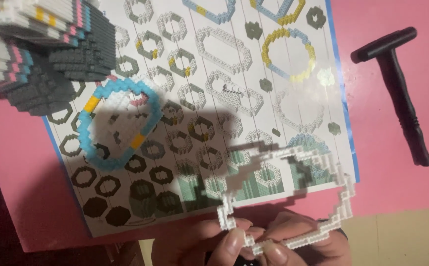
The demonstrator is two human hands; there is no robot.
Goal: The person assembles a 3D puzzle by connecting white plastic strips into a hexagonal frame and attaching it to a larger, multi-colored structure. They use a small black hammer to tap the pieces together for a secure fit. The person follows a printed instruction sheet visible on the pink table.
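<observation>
Nearest the camera, both hands work at the bottom edge of the frame. The left hand (209, 244) and the right hand (303, 241) are close together, fingertips pinched on the lower rim of a white open ring of small plastic building bricks (340, 199). The ring is held up off the surface and tilted toward the viewer, apparently so that its lower run of bricks can be pressed or checked; it casts a stepped shadow on the sheet beneath. The ring's far side hangs free, unsupported.

Beneath it lies a white printed instruction sheet with rows of octagonal ring diagrams (214, 98), spread flat on the pink surface (387, 167) and turned at an angle. Its near edge reaches the surface's front edge, just by the hands, leaving little room there.

On the sheet's left half rests a light blue brick ring with yellow and pink segments (113, 123), lying flat and apart from the held ring.

To the right, well apart from the sheet, lies a black T-shaped plastic hand tool (397, 79), with bare pink surface around it.

Farthest, at the upper left corner, stands a stacked grey and white brick assembly with coloured stripes (37, 49), overlapping the sheet's corner and crowding that side.
</observation>
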